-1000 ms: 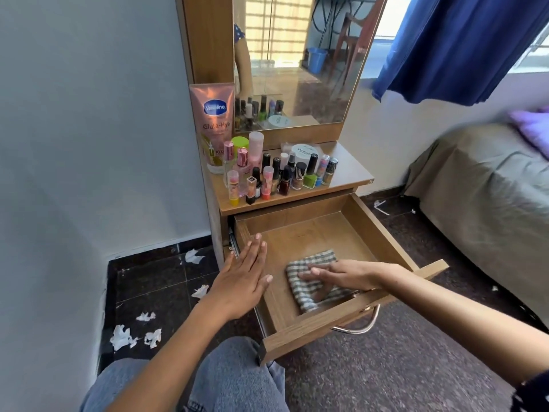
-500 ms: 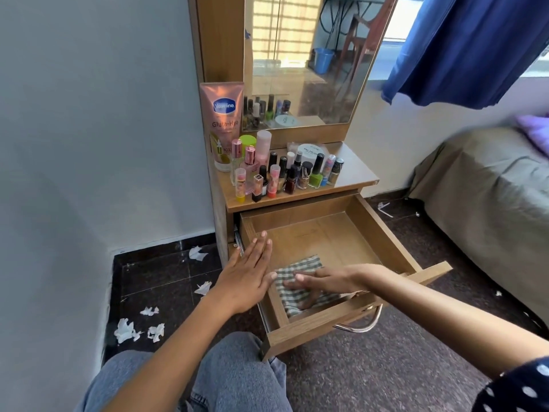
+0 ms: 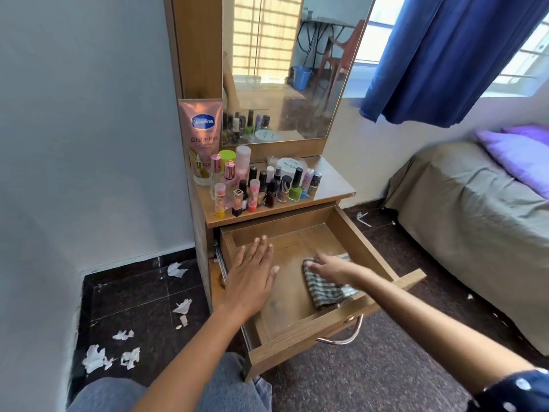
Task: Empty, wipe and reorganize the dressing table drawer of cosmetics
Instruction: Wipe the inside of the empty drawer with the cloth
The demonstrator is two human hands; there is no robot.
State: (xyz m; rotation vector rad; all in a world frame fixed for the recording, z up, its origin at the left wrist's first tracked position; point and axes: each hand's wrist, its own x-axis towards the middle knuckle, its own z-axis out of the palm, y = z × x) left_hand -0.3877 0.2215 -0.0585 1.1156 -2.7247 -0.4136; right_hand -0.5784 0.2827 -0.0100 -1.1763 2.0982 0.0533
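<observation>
Checked cloth (image 3: 325,288) is pressed flat by right hand (image 3: 332,267), fingers extended, at drawer's (image 3: 350,233) 3 o'clock side. Left hand (image 3: 252,278) is laid spread on 9 o'clock rim.

The wooden drawer (image 3: 365,254) stands pulled fully out. A checked cloth (image 3: 325,289) lies crumpled near its front right corner. Small cosmetic bottles (image 3: 267,188) stand upright, crowding the tabletop's front left edge.

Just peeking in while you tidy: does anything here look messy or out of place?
Yes: torn white paper scraps lie scattered on the dark floor left of the dressing table. The cosmetics stand upright on top, and the open drawer holds only a checked cloth.
</observation>
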